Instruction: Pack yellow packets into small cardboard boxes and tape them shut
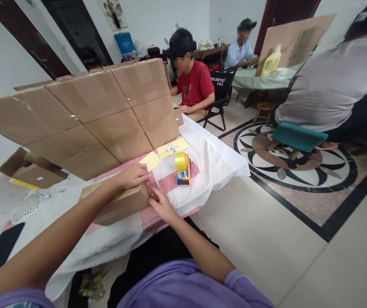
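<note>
A small brown cardboard box [119, 205] lies on the cloth-covered table [215, 164] in front of me. My left hand [133, 175] rests on top of the box's right end, fingers curled over the edge. My right hand [160, 203] presses against the box's right end face, fingers bent against the cardboard. A tape dispenser with a yellow roll [182, 169] stands on the cloth just right of my hands.
A wall of stacked cardboard boxes [99, 111] stands behind the box. Yellow sheets [170, 149] lie by the stack. An open carton [32, 169] and a black phone [0, 250] are at left. Other people sit at tables beyond.
</note>
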Available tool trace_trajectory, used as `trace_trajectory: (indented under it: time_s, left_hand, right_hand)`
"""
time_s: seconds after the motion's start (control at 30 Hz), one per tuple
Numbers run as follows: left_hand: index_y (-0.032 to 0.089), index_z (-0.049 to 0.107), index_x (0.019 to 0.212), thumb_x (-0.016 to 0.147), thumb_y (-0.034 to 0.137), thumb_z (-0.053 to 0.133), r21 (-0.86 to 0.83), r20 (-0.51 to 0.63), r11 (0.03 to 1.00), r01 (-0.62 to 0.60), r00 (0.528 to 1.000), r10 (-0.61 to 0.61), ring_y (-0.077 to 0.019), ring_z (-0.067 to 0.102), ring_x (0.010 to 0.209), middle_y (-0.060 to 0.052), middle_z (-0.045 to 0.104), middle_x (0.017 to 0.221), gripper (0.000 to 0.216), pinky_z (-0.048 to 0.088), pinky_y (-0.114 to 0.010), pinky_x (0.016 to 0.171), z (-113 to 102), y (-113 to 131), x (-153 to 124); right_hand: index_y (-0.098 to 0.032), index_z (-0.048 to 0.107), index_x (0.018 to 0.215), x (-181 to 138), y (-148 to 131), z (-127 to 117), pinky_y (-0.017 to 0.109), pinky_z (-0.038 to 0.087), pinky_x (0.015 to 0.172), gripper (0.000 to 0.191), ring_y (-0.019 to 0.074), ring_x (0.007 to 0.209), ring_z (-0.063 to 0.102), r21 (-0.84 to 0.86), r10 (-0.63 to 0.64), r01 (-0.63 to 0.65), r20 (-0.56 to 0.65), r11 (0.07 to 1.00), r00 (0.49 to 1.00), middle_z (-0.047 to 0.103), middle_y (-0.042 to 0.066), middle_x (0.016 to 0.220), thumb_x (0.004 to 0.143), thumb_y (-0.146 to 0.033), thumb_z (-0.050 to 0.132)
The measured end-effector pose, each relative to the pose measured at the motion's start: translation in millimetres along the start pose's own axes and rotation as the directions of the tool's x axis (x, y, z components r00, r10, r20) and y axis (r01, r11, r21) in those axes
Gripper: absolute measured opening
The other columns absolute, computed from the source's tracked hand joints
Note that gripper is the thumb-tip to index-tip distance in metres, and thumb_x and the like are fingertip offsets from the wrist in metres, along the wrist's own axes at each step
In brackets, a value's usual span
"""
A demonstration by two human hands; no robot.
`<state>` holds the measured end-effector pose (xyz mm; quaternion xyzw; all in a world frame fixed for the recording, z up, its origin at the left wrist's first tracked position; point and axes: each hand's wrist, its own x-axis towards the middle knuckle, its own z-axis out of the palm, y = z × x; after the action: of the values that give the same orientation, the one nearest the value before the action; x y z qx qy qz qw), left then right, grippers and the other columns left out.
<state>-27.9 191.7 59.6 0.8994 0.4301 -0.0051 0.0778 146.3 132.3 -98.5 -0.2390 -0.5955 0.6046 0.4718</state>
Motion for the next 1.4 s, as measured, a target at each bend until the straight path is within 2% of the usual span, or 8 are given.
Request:
trace_trajectory:
  time_s: [0.27,0.77,1.13,1.4]
  left_hand:
    - [0.022,0.078,0.085,0.104,0.045,0.033,-0.006,0.008,1.0,-0.015,1.0,0.015,-0.0189,0.059,0.086,-0.006,0.069,0.085,0.053,0.04,-0.031,0.081,0,-2,0]
    - [0.019,0.078,0.086,0.104,0.043,0.032,-0.028,0.072,1.0,0.004,0.997,-0.002,-0.0191,0.058,0.085,-0.007,0.065,0.083,0.054,0.04,-0.031,0.082,-6,2,1]
    - [0.02,0.078,0.09,0.104,0.043,0.031,-0.018,0.059,1.0,0.014,0.998,-0.013,-0.0194,0.058,0.087,-0.007,0.066,0.084,0.054,0.041,-0.031,0.082,-6,4,-1]
    - [0.021,0.079,0.091,0.104,0.046,0.032,-0.06,0.042,0.998,0.024,0.999,-0.022,-0.0184,0.06,0.09,-0.006,0.068,0.091,0.055,0.042,-0.032,0.086,-6,3,-1]
  right_hand:
    - [-0.025,0.065,0.133,-2,0,1,0.036,0.053,0.09,0.048,0.0181,0.091,0.06,-0.056,-0.02,0.019,-0.009,0.998,1.0,0.056,0.005,0.104,0.086,-0.018,0.062]
    - [-0.023,0.06,0.137,-6,-11,1,0.033,0.053,0.085,0.051,0.0184,0.092,0.059,-0.052,-0.004,0.003,-0.013,0.999,1.0,0.055,0.005,0.104,0.087,-0.017,0.061]
    - [-0.026,0.062,0.134,-7,-16,1,0.032,0.053,0.083,0.048,0.0175,0.091,0.059,-0.064,-0.014,0.013,-0.01,0.998,1.0,0.054,0.004,0.102,0.087,-0.016,0.06]
    - [-0.025,0.06,0.139,-7,-17,1,0.032,0.053,0.085,0.053,0.0179,0.093,0.059,-0.084,-0.005,0.006,0.016,0.996,1.0,0.053,0.004,0.105,0.087,-0.017,0.061]
